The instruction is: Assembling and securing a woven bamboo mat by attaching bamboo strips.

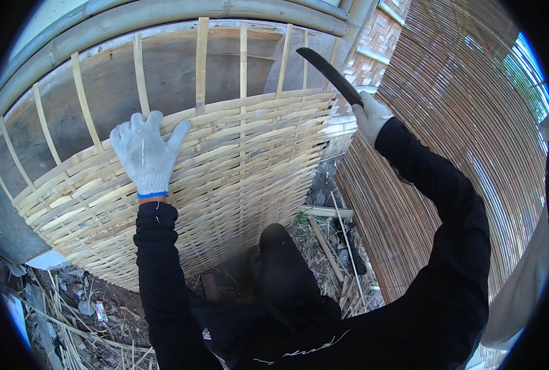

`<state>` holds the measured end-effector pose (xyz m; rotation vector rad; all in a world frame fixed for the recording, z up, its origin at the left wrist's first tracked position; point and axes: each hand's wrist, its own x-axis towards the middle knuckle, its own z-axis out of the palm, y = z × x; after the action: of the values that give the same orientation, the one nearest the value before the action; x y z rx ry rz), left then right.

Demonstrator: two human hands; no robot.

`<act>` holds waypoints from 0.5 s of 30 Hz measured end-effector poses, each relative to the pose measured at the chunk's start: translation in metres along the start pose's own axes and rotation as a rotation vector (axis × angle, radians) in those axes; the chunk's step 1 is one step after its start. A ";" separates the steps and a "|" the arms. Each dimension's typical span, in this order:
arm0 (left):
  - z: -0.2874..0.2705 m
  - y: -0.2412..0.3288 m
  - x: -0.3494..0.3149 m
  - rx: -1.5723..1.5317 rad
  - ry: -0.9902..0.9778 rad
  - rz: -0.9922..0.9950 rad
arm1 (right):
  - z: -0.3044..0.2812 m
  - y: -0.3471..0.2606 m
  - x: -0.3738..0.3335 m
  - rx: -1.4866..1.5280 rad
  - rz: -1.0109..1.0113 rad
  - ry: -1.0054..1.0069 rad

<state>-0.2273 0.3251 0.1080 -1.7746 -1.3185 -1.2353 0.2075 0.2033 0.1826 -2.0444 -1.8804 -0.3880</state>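
A large woven bamboo panel (225,179) stands before me, leaning toward a wall. Its pale upright slats (201,65) stick up past the top edge of the weave. On that top edge rests my left hand (144,148), in a light grey knit glove with a blue cuff, its fingers and thumb spread flat. My right hand (372,116), gloved too, is wrapped around the handle end of a machete (331,75). The dark blade points up and to the left, raised above the panel's right end; its tip is apart from the slats. The handle is mostly hidden in the fist.
Thick bamboo poles (182,13) run along the top of the wall. A tall screen of thin sticks (422,185) rises on my right. Bamboo scraps and litter (83,308) cover the ground at lower left, and a loose pole (325,246) lies by my knee.
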 end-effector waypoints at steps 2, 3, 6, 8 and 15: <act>0.003 0.000 0.000 -0.010 -0.004 0.003 | -0.013 -0.004 -0.002 -0.025 0.075 -0.218; 0.004 -0.001 -0.002 0.003 0.007 0.010 | -0.013 0.001 0.001 -0.024 0.077 -0.214; 0.005 0.000 -0.001 0.012 0.012 0.016 | -0.015 0.007 0.004 0.099 0.107 0.100; 0.006 0.004 -0.002 0.001 0.007 0.018 | -0.011 0.016 0.008 0.141 0.200 0.113; 0.004 -0.001 -0.001 0.000 0.019 0.015 | 0.011 0.040 0.005 -0.111 0.144 0.044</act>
<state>-0.2270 0.3289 0.1055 -1.7658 -1.2924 -1.2415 0.2476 0.2103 0.1721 -2.2077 -1.7089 -0.5061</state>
